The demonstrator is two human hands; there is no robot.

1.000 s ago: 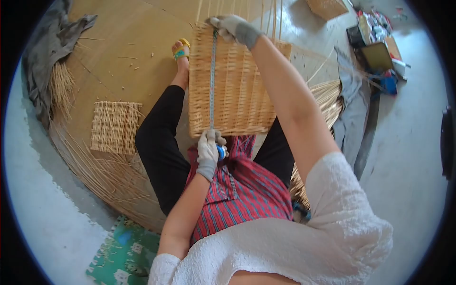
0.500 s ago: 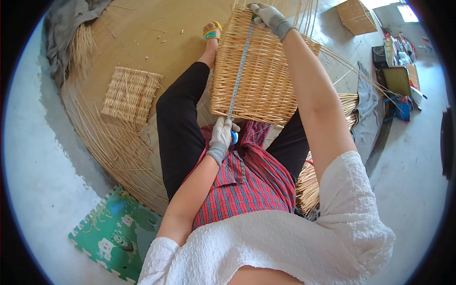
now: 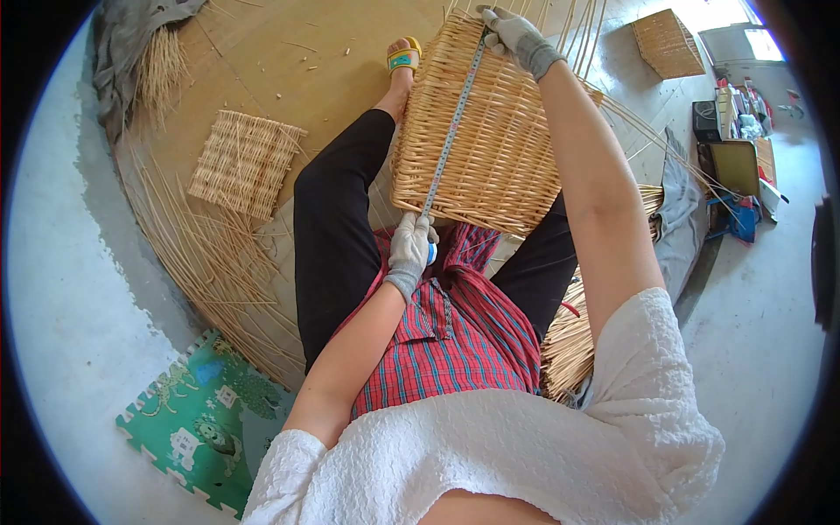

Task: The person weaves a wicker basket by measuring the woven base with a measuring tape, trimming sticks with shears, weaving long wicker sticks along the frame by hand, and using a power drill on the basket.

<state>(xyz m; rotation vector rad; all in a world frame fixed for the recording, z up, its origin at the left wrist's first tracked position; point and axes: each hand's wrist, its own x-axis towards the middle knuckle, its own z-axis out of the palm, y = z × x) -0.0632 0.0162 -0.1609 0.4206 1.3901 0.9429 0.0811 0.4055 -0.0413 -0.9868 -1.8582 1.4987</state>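
Tan flooring (image 3: 254,79) spreads beyond the person, whose outstretched legs in black trousers (image 3: 339,197) flank a red checked apron (image 3: 446,350). Loose canes (image 3: 201,254) are strewn across the ground outside the left leg, running down towards a green patterned mat (image 3: 206,429). Between the legs, tilted and angled away from the body, is a pale wicker basket (image 3: 499,140), its near edge just above the apron and long unwoven canes sticking out past its far edge. Another wicker basket (image 3: 668,44) sits well apart, at the upper right. Flat on the floor near the left knee lies a square woven panel (image 3: 247,164), a few canes across it. Both hands wear pale gloves with grey cuffs. The right hand (image 3: 519,39) is closed over the basket's far edge, thumb beside the top of the tape. The left hand (image 3: 409,248), fingers curled, holds the blue tape case (image 3: 431,253) at the near edge. Narrowest is the tape blade (image 3: 451,131), stretched slantwise along the weave between the two hands.
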